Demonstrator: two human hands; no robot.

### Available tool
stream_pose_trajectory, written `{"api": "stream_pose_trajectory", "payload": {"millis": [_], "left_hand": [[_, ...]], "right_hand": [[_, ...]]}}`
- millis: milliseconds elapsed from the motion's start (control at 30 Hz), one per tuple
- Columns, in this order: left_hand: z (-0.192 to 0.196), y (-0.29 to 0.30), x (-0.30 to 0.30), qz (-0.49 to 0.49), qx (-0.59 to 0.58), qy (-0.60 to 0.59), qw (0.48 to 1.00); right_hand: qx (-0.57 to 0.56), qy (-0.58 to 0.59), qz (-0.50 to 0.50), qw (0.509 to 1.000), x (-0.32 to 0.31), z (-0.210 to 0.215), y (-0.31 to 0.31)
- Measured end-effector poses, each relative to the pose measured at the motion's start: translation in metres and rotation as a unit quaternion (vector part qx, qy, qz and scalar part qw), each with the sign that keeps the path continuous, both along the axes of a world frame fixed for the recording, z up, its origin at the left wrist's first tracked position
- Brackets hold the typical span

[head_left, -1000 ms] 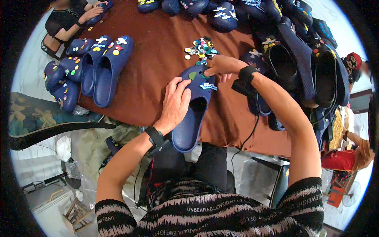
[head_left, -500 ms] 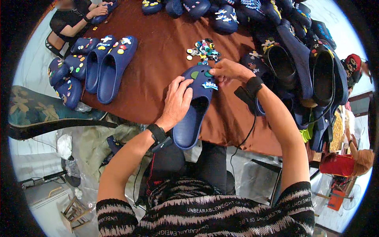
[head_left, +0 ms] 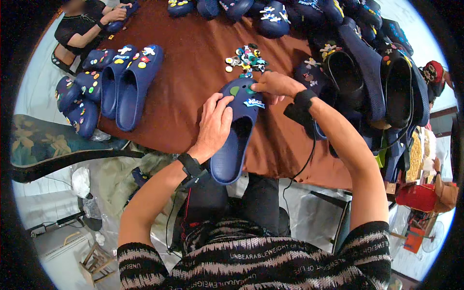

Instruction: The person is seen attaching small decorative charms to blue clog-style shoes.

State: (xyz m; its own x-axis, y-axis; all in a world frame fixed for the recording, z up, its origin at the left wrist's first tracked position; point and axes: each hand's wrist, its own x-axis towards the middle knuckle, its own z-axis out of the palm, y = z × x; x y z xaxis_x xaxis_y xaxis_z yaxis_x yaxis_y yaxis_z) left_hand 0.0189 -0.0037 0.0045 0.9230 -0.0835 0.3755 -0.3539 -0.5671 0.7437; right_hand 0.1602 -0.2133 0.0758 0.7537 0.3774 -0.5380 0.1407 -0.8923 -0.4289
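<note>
A navy blue clog (head_left: 228, 157) lies before me on the brown cloth, its toe pointing away and its heel over the near table edge. My left hand (head_left: 213, 123) grips its left side, with fingertips on the upper. On the toe are a green oval charm (head_left: 234, 91), a teal-green charm (head_left: 250, 89) and a blue-and-white lettered charm (head_left: 253, 103). My right hand (head_left: 276, 87) presses its thumb at the teal-green charm, its other fingers curled by the clog's right side and partly hidden. Just beyond the toe sits a pile of small mixed charms (head_left: 247, 59).
Decorated navy clogs (head_left: 137, 92) stand at the left of the brown cloth (head_left: 193, 53). More clogs (head_left: 342, 72) are heaped at the right and along the far side. A person (head_left: 79, 29) at the far left handles another clog. A dark cable (head_left: 302, 166) hangs near my right forearm.
My right hand has shifted very slightly, its thumb still at the teal-green charm. My left hand keeps its hold on the clog. The whole view has moved a little.
</note>
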Motion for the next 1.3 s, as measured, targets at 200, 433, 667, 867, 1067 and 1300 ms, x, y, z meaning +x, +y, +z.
{"api": "stream_pose_trajectory", "payload": {"millis": [200, 433, 667, 867, 1067, 1300], "left_hand": [[-0.001, -0.001, 0.001, -0.006, 0.008, -0.010, 1.000], [-0.004, 0.002, 0.002, -0.004, 0.021, -0.016, 1.000], [-0.004, 0.002, 0.003, -0.010, -0.012, -0.006, 1.000], [-0.003, 0.005, 0.001, -0.005, 0.001, -0.021, 1.000], [-0.002, -0.003, 0.003, -0.014, -0.008, -0.017, 1.000], [-0.002, 0.004, 0.001, -0.013, 0.017, -0.007, 1.000]], "right_hand": [[0.131, 0.055, -0.041, 0.989, 0.002, -0.021, -0.029], [0.291, -0.105, -0.061, 0.949, -0.008, -0.020, -0.033], [0.296, -0.171, 0.001, 0.940, -0.020, -0.028, -0.005], [0.304, -0.184, -0.012, 0.935, -0.022, -0.039, -0.003], [0.260, -0.244, -0.171, 0.918, 0.012, -0.056, -0.067], [0.250, -0.147, -0.149, 0.945, -0.003, -0.070, -0.043]]}}
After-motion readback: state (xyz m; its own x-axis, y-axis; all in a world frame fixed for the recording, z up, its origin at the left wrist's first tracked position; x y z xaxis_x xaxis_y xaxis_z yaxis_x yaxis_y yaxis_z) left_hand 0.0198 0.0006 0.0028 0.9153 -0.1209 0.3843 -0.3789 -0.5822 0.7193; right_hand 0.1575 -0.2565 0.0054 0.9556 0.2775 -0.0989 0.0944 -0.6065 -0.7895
